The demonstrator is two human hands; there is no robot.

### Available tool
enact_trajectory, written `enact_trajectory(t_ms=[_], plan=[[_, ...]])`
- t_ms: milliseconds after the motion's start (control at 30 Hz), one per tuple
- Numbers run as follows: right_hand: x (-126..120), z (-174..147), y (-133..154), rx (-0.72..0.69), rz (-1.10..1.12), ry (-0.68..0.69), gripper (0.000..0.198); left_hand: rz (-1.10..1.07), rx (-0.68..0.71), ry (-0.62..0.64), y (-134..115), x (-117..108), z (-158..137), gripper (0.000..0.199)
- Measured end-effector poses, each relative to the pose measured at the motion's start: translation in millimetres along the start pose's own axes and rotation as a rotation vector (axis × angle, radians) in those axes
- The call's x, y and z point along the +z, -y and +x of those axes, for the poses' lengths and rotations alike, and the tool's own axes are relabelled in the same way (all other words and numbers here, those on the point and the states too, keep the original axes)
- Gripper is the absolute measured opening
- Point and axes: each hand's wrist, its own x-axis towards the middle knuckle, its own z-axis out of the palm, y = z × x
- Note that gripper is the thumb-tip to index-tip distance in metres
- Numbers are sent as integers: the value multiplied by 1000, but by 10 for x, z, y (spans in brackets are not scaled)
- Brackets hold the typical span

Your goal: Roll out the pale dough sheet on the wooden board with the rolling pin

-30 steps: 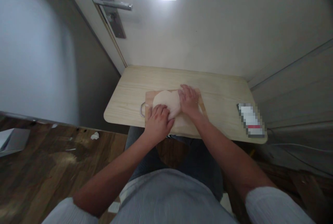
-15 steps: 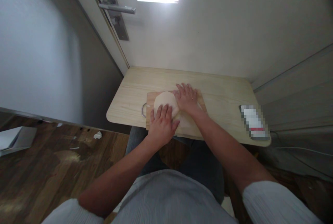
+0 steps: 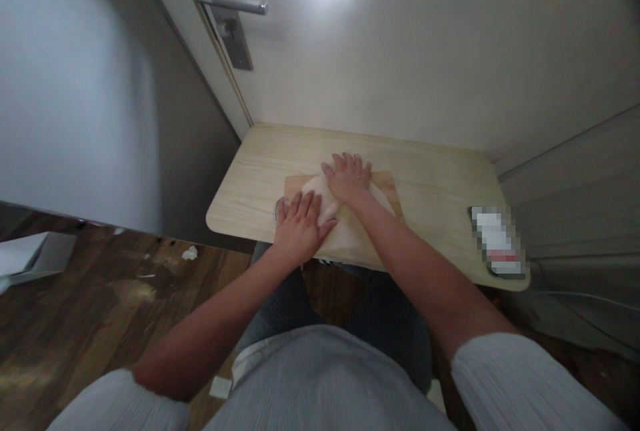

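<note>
In the head view, a pale cream, flattened lump of soft dough (image 3: 327, 207) lies on a rectangular, light-brown wooden board (image 3: 386, 181) upon the pale wood-grain counter (image 3: 435, 197). The left hand (image 3: 299, 225) lies over the dough's near left side, its grip spread; the right hand (image 3: 349, 179) covers the far part, its grip spread too. A dark-edged, pixelated rectangular object (image 3: 499, 244) lies well apart, near the counter's right end.
</note>
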Motion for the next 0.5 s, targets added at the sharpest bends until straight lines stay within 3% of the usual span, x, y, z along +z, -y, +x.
enact_trajectory(t_ms=[500], plan=[[110, 220, 282, 38, 9, -137, 54, 9, -31, 88, 321, -42, 126, 66]])
